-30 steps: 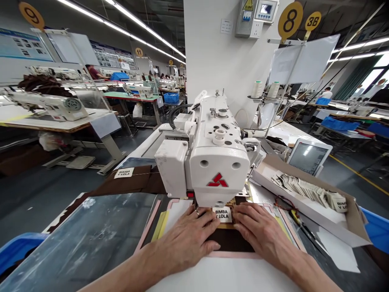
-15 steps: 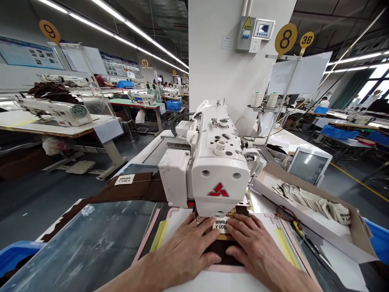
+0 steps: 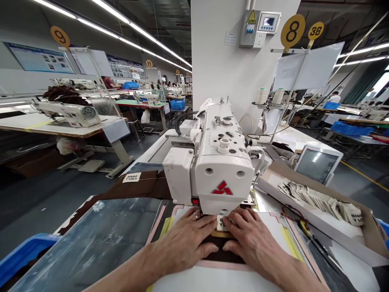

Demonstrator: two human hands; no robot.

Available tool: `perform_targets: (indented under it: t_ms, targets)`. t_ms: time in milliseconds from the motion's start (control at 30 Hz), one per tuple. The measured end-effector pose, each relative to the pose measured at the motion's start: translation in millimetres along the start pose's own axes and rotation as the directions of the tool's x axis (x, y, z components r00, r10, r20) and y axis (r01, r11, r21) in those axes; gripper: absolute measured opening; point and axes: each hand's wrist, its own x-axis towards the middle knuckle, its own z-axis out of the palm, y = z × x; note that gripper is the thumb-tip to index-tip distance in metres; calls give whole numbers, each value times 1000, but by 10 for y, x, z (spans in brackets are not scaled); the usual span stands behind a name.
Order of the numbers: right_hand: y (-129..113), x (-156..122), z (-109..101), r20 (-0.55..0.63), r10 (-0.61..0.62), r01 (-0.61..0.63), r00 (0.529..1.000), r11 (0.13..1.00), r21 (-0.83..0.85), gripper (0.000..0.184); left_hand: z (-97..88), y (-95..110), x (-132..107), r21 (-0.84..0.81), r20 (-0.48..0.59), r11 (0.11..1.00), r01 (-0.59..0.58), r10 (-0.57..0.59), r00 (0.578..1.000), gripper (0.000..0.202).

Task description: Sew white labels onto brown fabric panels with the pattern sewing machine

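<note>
Under the head of a white sewing machine (image 3: pixel 225 174) lies a dark brown fabric piece (image 3: pixel 209 256) with a white printed label (image 3: pixel 222 225) on it. My left hand (image 3: pixel 188 239) rests flat on the left of the label, fingers stretched toward the machine. On the other side my right hand (image 3: pixel 251 237) also lies flat, its fingertips at the label's right edge. The two thumbs point toward each other over the brown fabric. Both hands partly cover the label and the fabric, and the needle area is hidden behind the machine head.
At the right stands a cardboard box (image 3: pixel 316 219) with many labels (image 3: pixel 319 198), beside a tablet-like screen (image 3: pixel 317 164). Yellow-handled snips (image 3: pixel 304 229) lie near it. A labelled brown piece (image 3: pixel 142 184) lies at the left, with a blue bin (image 3: pixel 24 253) lower down.
The head view has shifted slightly, so the surroundings sit further right. My right fingers have come a little closer over the label, covering more of its print. My left hand stays flat.
</note>
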Motion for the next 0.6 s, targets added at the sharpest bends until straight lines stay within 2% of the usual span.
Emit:
perform_targets:
  t_ms: [100,200,400,500,600]
  targets:
    - [5,-13,12,-2,-2,2,1000,1000,0,46,-118,-53,-33,17,17,999,31,-31,999,41]
    - [10,-17,22,-2,0,0,1000,1000,0,45,-170,-47,-41,35,35,999,3,-4,999,37]
    - [-1,-17,24,23,12,-13,1000,1000,23,45,-68,4,18,22,49,997,-74,73,996,35]
    - [-23,-10,0,26,8,-8,1000,1000,27,44,-4,21,37,8,53,999,-53,53,997,35]
    - [-34,4,-26,57,10,-12,998,999,31,40,36,61,44,-4,47,1000,17,-16,999,41]
